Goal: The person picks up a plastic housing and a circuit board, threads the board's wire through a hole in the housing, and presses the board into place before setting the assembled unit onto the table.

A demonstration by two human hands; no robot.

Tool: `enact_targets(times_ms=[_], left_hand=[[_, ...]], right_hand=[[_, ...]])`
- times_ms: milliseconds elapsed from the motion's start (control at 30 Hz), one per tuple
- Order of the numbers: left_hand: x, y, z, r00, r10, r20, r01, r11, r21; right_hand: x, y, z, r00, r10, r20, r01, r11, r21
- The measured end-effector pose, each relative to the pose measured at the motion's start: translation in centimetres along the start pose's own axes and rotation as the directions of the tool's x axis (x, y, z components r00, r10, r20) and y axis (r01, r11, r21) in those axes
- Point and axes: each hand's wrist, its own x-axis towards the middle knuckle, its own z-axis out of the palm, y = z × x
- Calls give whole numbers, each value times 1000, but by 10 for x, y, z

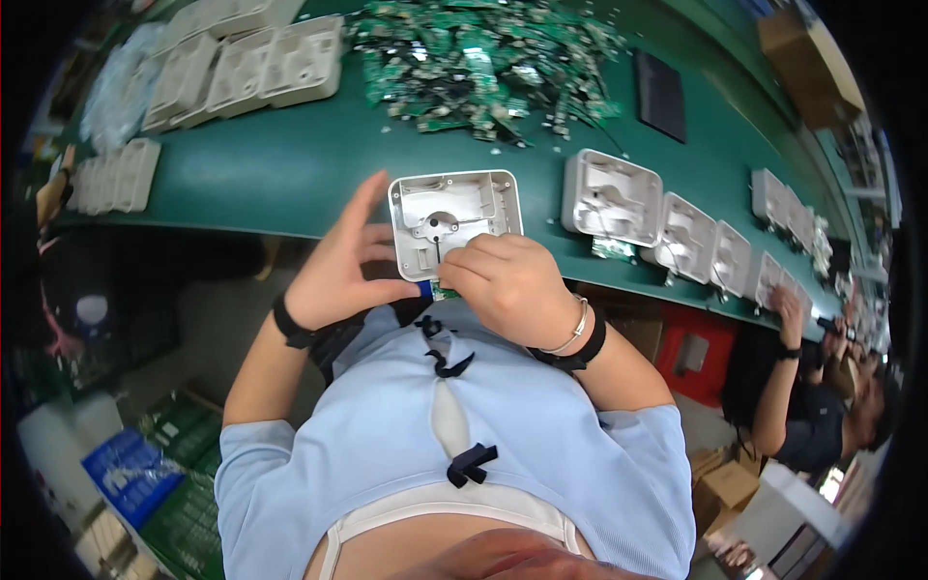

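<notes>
A pale grey plastic housing (454, 198), open side up, lies in front of me and reaches over the near edge of the table. Inside it are a round recess, screw posts and a thin black cable (438, 249). My right hand (507, 285) bends over its lower right part, fingers pinched together at the cable; the fingertips are partly hidden. My left hand (338, 261) is beside the left wall with fingers spread, slightly blurred. Its thumb reaches a small blue part (424, 289) under the near wall. A small green circuit board (443, 292) pokes out there.
A heap of green circuit boards (483, 68) covers the table's far middle, with a black flat pad (660, 95) beside it. Empty housings (302, 60) stand at far left. More housings with boards (612, 198) line the right edge. A co-worker's hand (788, 314) is farther right.
</notes>
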Motion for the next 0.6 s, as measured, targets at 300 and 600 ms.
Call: enact_targets(times_ms=[300, 600], left_hand=[[38, 16, -5, 991, 129, 46, -135, 869, 476], [35, 14, -11, 984, 179, 18, -161, 831, 533]], right_hand=[[-30, 34, -19, 993, 106, -43, -112, 970, -214], [-66, 50, -44, 985, 165, -58, -175, 939, -295]])
